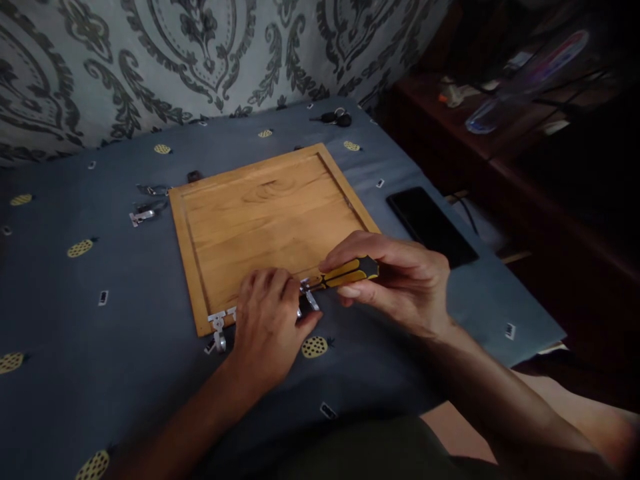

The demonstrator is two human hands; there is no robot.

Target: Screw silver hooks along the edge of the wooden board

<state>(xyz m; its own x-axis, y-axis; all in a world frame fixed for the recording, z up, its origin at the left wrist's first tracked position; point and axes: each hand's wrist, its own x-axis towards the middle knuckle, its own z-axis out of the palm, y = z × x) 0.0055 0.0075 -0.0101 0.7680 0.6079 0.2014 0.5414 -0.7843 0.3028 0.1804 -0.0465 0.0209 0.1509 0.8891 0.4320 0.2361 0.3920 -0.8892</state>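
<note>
A framed wooden cabinet door (280,207) lies flat on the cloth-covered table. My right hand (400,280) grips a small screwdriver (350,271) by its yellow and black handle. The screwdriver points left, its tip at a silver hinge (313,300) on the door's near edge. My left hand (267,320) is bent over that edge, fingers on the wood and thumb against the hinge, holding it; part of the hinge is hidden beneath the hand. Another metal hinge (219,330) sits at the door's near left corner, just left of my left hand.
Loose metal hinges (143,215) lie beyond the door's left side. A black phone (431,225) rests to the right. Keys (336,117) lie near the wall. Dark furniture (480,153) with odds and ends on it stands right of the table (125,373).
</note>
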